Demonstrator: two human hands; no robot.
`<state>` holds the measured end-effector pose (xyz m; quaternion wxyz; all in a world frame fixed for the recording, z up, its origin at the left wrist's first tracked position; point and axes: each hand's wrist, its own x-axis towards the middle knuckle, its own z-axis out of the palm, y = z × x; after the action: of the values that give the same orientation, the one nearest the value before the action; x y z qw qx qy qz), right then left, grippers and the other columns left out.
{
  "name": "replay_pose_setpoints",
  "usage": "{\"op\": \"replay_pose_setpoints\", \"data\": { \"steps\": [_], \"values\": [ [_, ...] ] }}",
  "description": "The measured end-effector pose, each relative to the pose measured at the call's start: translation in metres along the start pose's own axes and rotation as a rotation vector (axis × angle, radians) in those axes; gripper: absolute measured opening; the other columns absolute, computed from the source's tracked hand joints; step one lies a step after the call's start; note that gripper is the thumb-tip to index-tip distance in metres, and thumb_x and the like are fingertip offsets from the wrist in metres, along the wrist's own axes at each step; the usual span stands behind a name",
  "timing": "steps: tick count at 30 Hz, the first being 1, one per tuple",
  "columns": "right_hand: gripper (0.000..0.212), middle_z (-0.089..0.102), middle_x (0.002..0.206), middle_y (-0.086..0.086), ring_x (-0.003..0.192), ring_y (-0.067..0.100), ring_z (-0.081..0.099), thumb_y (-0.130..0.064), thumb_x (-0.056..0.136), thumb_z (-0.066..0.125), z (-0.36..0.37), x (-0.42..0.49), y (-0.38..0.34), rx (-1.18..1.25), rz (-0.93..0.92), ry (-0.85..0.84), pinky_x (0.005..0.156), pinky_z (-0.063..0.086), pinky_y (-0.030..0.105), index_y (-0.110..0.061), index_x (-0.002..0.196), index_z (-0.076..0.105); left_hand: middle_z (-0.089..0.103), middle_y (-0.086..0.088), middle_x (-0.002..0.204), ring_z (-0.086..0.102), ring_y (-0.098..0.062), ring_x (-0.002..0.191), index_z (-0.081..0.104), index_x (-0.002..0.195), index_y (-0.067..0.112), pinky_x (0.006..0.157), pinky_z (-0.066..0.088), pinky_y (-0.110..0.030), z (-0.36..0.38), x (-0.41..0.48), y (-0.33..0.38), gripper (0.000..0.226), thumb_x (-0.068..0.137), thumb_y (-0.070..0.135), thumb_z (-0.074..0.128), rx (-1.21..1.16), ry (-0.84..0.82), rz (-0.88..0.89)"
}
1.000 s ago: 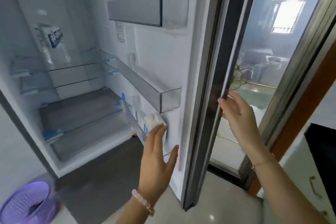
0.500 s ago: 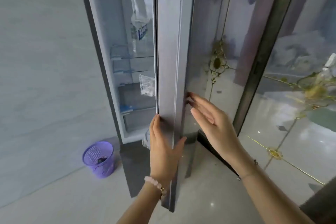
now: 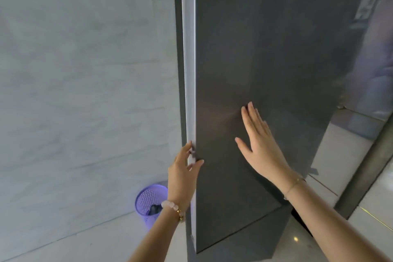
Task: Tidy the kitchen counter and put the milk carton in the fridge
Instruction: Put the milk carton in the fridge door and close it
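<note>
The dark grey fridge door (image 3: 265, 59) fills the middle of the view and stands almost flush with the cabinet; only its pale edge strip (image 3: 190, 59) shows on the left. My left hand (image 3: 184, 173) wraps the door's left edge, thumb on the front and fingers behind the strip. My right hand (image 3: 260, 144) lies flat on the door's front, fingers spread and pointing up. The fridge's inside and the milk carton are hidden behind the door.
A purple mesh waste basket (image 3: 148, 202) stands on the pale floor by the fridge's lower left corner. A light grey tiled wall (image 3: 85, 91) runs along the left. Glossy glass panels (image 3: 365, 134) rise to the right of the fridge.
The door has swung from wide open to nearly closed, hiding the shelves. My right hand slid from the door's edge onto its front face; my left hand stayed on the edge.
</note>
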<state>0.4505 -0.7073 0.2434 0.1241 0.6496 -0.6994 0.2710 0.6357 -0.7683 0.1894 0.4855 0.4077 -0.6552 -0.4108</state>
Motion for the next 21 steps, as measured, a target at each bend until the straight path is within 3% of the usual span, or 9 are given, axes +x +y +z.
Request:
{"op": "replay_pose_setpoints", "data": {
  "steps": [2, 5, 10, 14, 21],
  "values": [
    [0.075, -0.011, 0.158, -0.002, 0.147, 0.017, -0.002, -0.031, 0.094, 0.045, 0.017, 0.017, -0.003, -0.094, 0.012, 0.049, 0.12, 0.014, 0.04, -0.019, 0.149, -0.006, 0.06, 0.0, 0.123, 0.054, -0.005, 0.107, 0.053, 0.128, 0.015, 0.079, 0.044, 0.0, -0.002, 0.025, -0.005, 0.045, 0.084, 0.006, 0.063, 0.054, 0.035, 0.019],
    [0.073, 0.0, 0.159, 0.005, 0.146, 0.023, 0.005, -0.03, 0.092, 0.049, 0.039, 0.041, -0.004, -0.22, 0.048, 0.092, 0.116, 0.021, 0.045, -0.013, 0.15, 0.009, 0.059, -0.004, 0.118, 0.057, -0.01, 0.101, 0.056, 0.123, 0.012, 0.086, 0.044, -0.017, -0.005, 0.06, -0.014, 0.04, 0.084, 0.003, 0.062, 0.092, 0.062, 0.037],
    [0.075, 0.008, 0.159, 0.007, 0.145, 0.027, 0.012, -0.028, 0.089, 0.054, 0.063, 0.077, -0.002, -0.272, 0.07, 0.087, 0.113, 0.025, 0.046, -0.014, 0.15, 0.012, 0.063, -0.009, 0.108, 0.057, 0.001, 0.081, 0.06, 0.109, 0.008, 0.066, 0.041, 0.004, -0.011, 0.115, -0.027, 0.031, 0.081, -0.002, 0.062, 0.081, 0.043, 0.009],
    [0.08, 0.001, 0.159, 0.006, 0.146, 0.029, 0.01, -0.026, 0.088, 0.056, 0.08, 0.096, 0.003, -0.273, 0.087, 0.082, 0.114, 0.025, 0.045, -0.014, 0.15, 0.006, 0.065, -0.008, 0.106, 0.059, -0.008, 0.084, 0.059, 0.103, 0.01, 0.063, 0.041, 0.006, -0.016, 0.143, -0.035, 0.025, 0.08, 0.0, 0.064, 0.085, -0.012, 0.014],
    [0.081, 0.01, 0.158, 0.012, 0.144, 0.035, 0.016, -0.021, 0.086, 0.059, 0.093, 0.099, 0.004, -0.243, 0.093, 0.154, 0.111, 0.031, 0.052, -0.012, 0.15, 0.01, 0.067, -0.004, 0.102, 0.063, -0.012, 0.091, 0.06, 0.098, 0.016, 0.066, 0.044, 0.003, -0.018, 0.148, -0.044, 0.021, 0.08, 0.008, 0.068, 0.059, -0.012, 0.026]
  ]
}}
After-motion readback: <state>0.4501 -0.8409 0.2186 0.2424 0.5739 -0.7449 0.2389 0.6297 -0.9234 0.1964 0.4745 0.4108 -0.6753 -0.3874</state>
